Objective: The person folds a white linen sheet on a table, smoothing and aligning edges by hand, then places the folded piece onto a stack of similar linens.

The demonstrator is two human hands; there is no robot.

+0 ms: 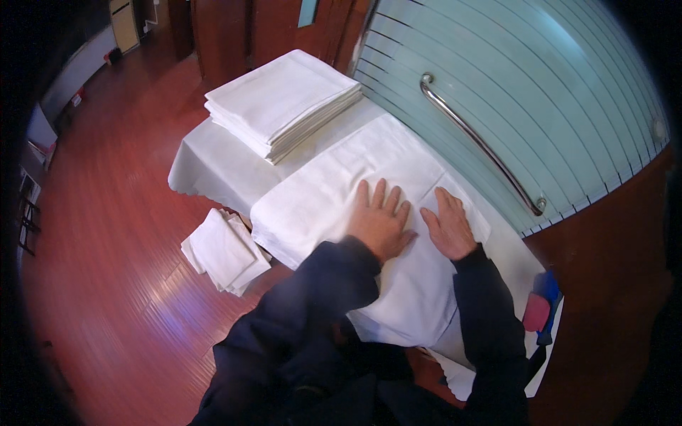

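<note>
A white cloth (319,197) lies spread over a table covered with a white tablecloth (213,154). My left hand (381,218) rests palm down on the cloth with its fingers spread. Just to its right, my right hand (450,223) touches the same cloth, thumb apart from the fingers, with nothing held. Near my right hand a fold or crease runs across the cloth. A thick stack of folded white cloths (282,101) stands at the table's far end, beyond both hands.
More folded white cloths (224,250) sit low beside the table's left edge. A frosted, striped glass door (506,69) with a metal handle (479,141) borders the right side. A blue and pink object (538,311) lies at the table's near right corner. Reddish wood flooring (122,213) extends leftward.
</note>
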